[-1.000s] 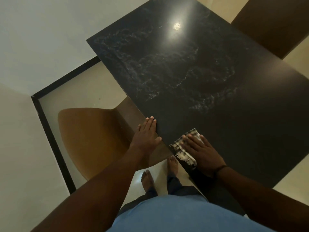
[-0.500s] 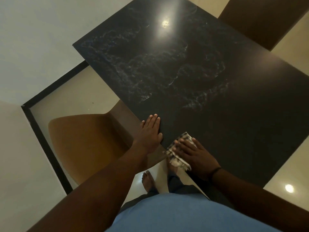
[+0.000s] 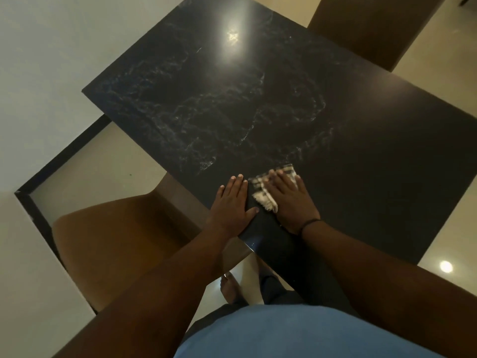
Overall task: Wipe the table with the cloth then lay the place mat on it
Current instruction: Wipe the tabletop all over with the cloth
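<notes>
We see the right hand (image 3: 290, 202) pressed flat on the cloth (image 3: 263, 195), fingers spread over it, pinning it to the black table (image 3: 258, 99) near the corner closest to the body. The cloth's fringed edge sticks out from under the thumb side of that hand, and a checked corner shows past the fingertips. Just beside it, the left hand (image 3: 232, 205) lies palm down on the table edge, fingers together and thumb out, holding nothing; its thumb tip lies close to the fringe. Left of that hand, a brown chair (image 3: 116, 233) sits below the tabletop. We cannot find the mat in view.
</notes>
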